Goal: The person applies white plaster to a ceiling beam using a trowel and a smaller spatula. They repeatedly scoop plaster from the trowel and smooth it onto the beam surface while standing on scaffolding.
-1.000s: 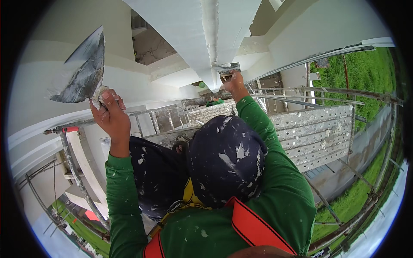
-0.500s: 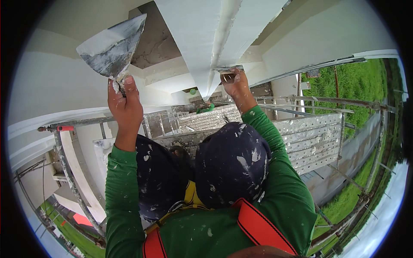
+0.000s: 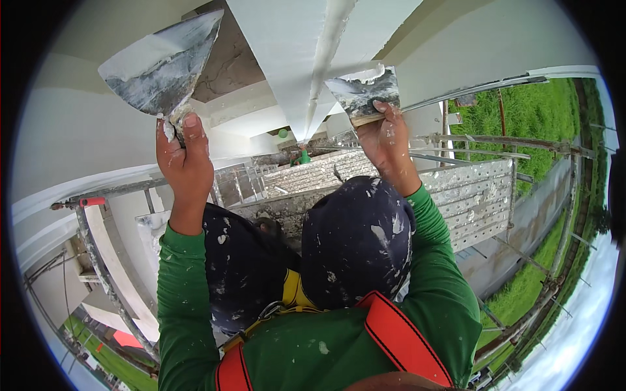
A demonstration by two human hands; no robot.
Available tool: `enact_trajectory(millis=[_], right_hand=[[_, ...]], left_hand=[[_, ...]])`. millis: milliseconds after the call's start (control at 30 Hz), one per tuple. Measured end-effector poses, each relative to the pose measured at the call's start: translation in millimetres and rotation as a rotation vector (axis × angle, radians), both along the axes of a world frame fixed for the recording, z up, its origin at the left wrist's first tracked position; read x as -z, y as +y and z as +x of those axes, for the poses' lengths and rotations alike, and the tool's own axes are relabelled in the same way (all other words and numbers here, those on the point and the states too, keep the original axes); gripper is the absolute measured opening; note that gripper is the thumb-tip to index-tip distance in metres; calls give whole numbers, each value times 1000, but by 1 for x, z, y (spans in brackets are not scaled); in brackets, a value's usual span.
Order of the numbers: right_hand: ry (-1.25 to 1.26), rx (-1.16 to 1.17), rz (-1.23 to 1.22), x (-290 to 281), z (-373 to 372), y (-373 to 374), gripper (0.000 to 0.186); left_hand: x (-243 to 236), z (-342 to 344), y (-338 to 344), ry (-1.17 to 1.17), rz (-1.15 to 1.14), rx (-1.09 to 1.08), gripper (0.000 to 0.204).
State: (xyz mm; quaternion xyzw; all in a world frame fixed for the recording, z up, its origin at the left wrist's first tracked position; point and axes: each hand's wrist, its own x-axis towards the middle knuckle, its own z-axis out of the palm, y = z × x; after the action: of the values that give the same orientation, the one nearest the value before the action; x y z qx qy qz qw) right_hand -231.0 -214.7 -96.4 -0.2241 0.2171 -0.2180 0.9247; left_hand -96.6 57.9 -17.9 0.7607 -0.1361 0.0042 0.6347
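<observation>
Head view: L hand [image 3: 184,159], left of ctr, closed round the handle of a wide putty knife [image 3: 163,72], thumb & index pinching near the blade; other fingers mostly hidden, can't tell their curl. Blade fans out, upper L of frame, tilted, smeared w/ white paste.

R hand [image 3: 390,143], R of ctr, grips a smaller scraper [image 3: 366,94]; thumb lies on the blade's lower R, rest of fingers partly hidden behind. White paste along its top edge. The two blades well apart.

Between them, top ctr, a white wall face w/ a rough pale seam [image 3: 331,39] running down; small scraper just R of it.

Mid R: perforated metal plank [image 3: 473,202], paste-spotted. Lower ctr: dark, spattered trousers [image 3: 357,244]. Bottom: red strap [image 3: 409,339] over green shirt [image 3: 306,355]. Far R: grass [image 3: 548,114].
</observation>
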Motion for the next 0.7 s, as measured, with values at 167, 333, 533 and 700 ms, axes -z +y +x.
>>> enact_trajectory(millis=[167, 333, 533, 700], right_hand=[[223, -3, 219, 173, -14, -14, 28], [414, 45, 395, 277, 21, -12, 18], [362, 90, 357, 295, 49, -19, 29], [344, 93, 386, 271, 59, -18, 38]], left_hand=[[0, -2, -7, 20, -8, -27, 23], [4, 3, 5, 36, -88, 0, 32], [-1, -4, 3, -81, 26, -79, 23], [-6, -9, 7, -51, 2, -101, 21]])
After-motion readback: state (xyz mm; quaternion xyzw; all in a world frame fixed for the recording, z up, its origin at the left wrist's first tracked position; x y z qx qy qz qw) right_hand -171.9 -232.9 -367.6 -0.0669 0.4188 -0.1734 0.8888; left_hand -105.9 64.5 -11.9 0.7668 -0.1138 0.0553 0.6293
